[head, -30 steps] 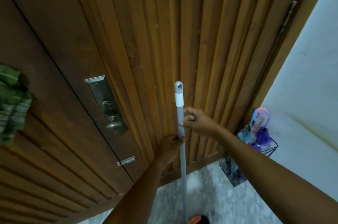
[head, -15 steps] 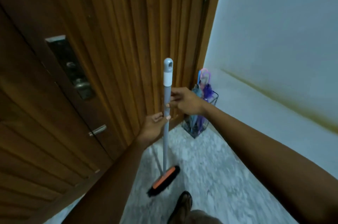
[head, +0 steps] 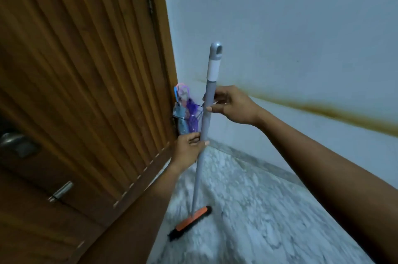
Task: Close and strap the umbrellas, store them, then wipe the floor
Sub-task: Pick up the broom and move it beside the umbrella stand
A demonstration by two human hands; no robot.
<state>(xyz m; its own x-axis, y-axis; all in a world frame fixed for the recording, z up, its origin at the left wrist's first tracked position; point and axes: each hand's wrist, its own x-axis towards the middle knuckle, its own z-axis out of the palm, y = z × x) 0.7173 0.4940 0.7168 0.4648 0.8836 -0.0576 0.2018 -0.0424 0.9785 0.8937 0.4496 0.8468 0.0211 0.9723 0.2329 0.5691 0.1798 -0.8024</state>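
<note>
Head view. Near centre, a grey mop (head: 197, 177), pole almost upright, top leaning slightly toward 1 o'clock, white band and holed cap at the upper end. Right hand (head: 232, 105) wrapped round the pole just below the white band, fingers and thumb curled about it. Left hand (head: 189, 149) lower down, toward 7 o'clock from the right one, likewise clasped round the pole, thumb across the front. Down at 6 o'clock, the orange-and-black mop head (head: 190, 222) resting on the marble floor (head: 269, 210), one end angled toward 8 o'clock, the other toward 2. Behind the pole, at 12 o'clock from the left hand, folded umbrellas (head: 185, 108) in blue and purple, upright in a black wire basket (head: 176, 117), tucked into the corner between door (head: 86, 70) and wall (head: 280, 27); straps too blurred to judge. Across the whole 9 o'clock side, ribbed brown wood of the door, with a metal knob (head: 13, 141) at the far edge, a small latch (head: 61, 191) toward 8 o'clock, a hinge (head: 148, 1) near 12. At 3 o'clock, pale wall crossed by a brown stain (head: 323, 110) slanting down toward the right edge.
</note>
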